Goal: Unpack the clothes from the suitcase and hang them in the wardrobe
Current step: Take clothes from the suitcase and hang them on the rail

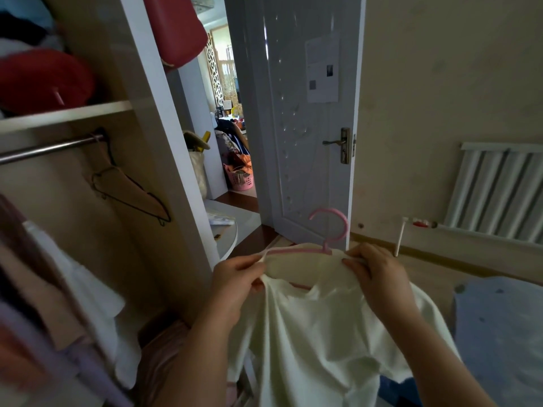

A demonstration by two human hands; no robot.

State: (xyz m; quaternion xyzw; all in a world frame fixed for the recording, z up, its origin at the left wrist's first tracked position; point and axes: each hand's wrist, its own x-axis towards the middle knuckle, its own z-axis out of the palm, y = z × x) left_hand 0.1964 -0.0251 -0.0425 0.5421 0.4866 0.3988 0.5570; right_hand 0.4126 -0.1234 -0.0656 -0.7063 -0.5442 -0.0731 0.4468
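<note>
A cream white shirt (317, 327) hangs in front of me, draped over a pink hanger (332, 227) whose hook stands up above the collar. My left hand (238, 277) pinches the shirt's left shoulder and the hanger's arm. My right hand (373, 274) pinches the fabric at the right shoulder. To the left is the open wardrobe with its metal rail (50, 148), where an empty wire hanger (129, 186) hangs near the side panel. Several garments (58, 289) hang lower left, blurred. The suitcase is not in view.
A wardrobe shelf (64, 113) above the rail holds a red item. The wardrobe side panel (164, 142) stands between rail and a white open door (302, 127). A radiator (499, 192) is on the right wall; a blue-grey surface (499, 333) lies lower right.
</note>
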